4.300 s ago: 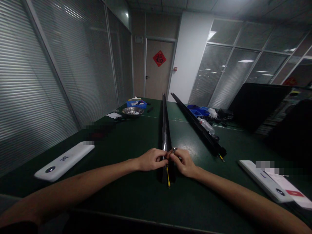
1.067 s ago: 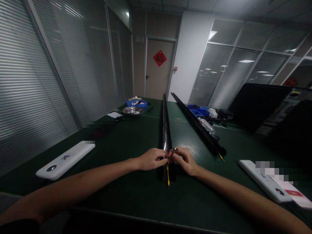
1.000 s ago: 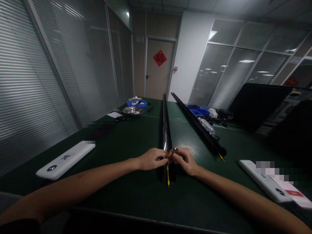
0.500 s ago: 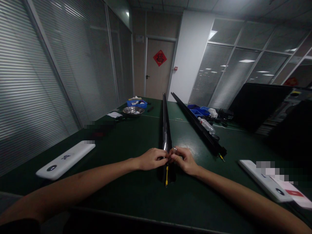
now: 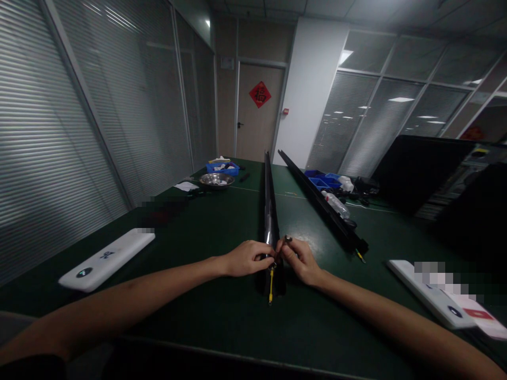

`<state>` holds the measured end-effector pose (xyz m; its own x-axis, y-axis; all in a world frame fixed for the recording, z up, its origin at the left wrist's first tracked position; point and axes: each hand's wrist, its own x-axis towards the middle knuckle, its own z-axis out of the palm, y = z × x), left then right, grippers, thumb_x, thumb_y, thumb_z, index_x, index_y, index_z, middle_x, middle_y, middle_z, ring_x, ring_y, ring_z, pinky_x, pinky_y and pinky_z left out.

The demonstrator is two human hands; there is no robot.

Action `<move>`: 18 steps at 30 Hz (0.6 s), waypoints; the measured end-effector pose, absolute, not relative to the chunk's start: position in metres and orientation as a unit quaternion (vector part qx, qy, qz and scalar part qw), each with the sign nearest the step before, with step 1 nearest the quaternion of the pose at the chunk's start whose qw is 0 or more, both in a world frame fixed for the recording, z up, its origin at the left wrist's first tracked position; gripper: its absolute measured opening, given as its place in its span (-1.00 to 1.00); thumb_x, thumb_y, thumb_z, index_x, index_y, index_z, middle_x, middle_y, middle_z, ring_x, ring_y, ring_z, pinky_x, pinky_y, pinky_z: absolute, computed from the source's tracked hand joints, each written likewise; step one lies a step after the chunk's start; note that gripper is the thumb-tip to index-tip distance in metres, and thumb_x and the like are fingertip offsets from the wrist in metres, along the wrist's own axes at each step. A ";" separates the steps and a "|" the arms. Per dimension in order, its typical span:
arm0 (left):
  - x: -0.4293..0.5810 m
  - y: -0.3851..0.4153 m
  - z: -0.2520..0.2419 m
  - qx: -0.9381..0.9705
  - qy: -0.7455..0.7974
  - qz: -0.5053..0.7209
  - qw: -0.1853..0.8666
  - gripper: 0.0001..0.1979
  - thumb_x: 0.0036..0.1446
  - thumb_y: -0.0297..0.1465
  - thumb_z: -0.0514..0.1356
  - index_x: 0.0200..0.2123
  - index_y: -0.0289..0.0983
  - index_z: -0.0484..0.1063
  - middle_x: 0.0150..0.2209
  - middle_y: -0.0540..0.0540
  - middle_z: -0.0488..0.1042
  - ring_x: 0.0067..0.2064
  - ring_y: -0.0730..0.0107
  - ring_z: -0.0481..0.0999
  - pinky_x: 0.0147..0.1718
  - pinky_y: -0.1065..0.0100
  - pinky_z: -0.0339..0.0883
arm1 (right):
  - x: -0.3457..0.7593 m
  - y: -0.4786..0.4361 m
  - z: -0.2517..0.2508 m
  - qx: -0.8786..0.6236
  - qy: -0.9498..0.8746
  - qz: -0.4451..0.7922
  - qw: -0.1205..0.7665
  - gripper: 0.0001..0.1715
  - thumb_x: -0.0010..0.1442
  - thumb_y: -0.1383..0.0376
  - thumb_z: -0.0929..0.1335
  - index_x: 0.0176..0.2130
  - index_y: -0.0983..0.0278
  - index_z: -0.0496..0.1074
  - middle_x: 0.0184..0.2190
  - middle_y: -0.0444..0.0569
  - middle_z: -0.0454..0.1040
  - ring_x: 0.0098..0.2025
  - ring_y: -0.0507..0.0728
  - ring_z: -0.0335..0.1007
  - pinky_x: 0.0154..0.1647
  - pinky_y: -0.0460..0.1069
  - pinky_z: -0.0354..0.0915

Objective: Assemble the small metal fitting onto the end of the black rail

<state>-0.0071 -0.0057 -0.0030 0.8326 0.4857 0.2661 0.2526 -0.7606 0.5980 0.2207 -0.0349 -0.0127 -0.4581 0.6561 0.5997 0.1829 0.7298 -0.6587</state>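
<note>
A long black rail runs away from me along the green table, its near end between my hands. My left hand lies across that end, with thumb and forefinger closed at the foot of a short yellow cable. The cable has a metal lug and points toward me. Just right of the rail, my right hand is pinched around a small metal piece, possibly the head of a small wrench. Its fingertips meet the rail's end near my left fingers, hiding the contact point.
A second black rail lies at an angle to the right, near a plastic bottle and blue bins. White oblong devices flank me, left and right. A metal bowl and blue tray stand far left.
My right hand has turned slightly and shifted a little to the right, tilting the small metal piece with it. My left hand and the rail have stayed in place.
</note>
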 end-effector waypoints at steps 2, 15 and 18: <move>-0.007 -0.006 -0.003 0.914 0.202 0.209 0.283 -0.75 0.42 -0.31 0.10 -0.22 -0.31 0.50 -0.31 -0.05 0.44 -0.34 0.38 0.42 -0.33 0.45 0.26 | 0.220 -0.035 -0.012 -0.260 -0.815 0.257 0.450 -0.47 0.53 -0.01 0.19 -0.28 0.26 0.45 -0.41 -0.06 0.47 -0.39 0.09 0.41 -0.32 -0.03 0.35; -0.008 -0.004 -0.006 0.912 0.203 0.209 0.289 -0.76 0.43 -0.30 0.12 -0.22 -0.31 0.49 -0.30 -0.05 0.46 -0.34 0.39 0.43 -0.32 0.45 0.26 | 0.219 -0.037 -0.008 -0.270 -0.827 0.233 0.435 -0.51 0.53 0.03 0.20 -0.28 0.25 0.46 -0.40 -0.05 0.49 -0.37 0.11 0.44 -0.29 -0.01 0.33; -0.007 -0.004 -0.006 0.913 0.206 0.207 0.285 -0.75 0.43 -0.29 0.12 -0.23 -0.31 0.48 -0.31 -0.04 0.45 -0.35 0.40 0.43 -0.34 0.45 0.24 | 0.219 -0.036 -0.009 -0.268 -0.825 0.232 0.440 -0.52 0.54 0.05 0.21 -0.27 0.26 0.47 -0.40 -0.05 0.49 -0.38 0.10 0.43 -0.30 -0.02 0.32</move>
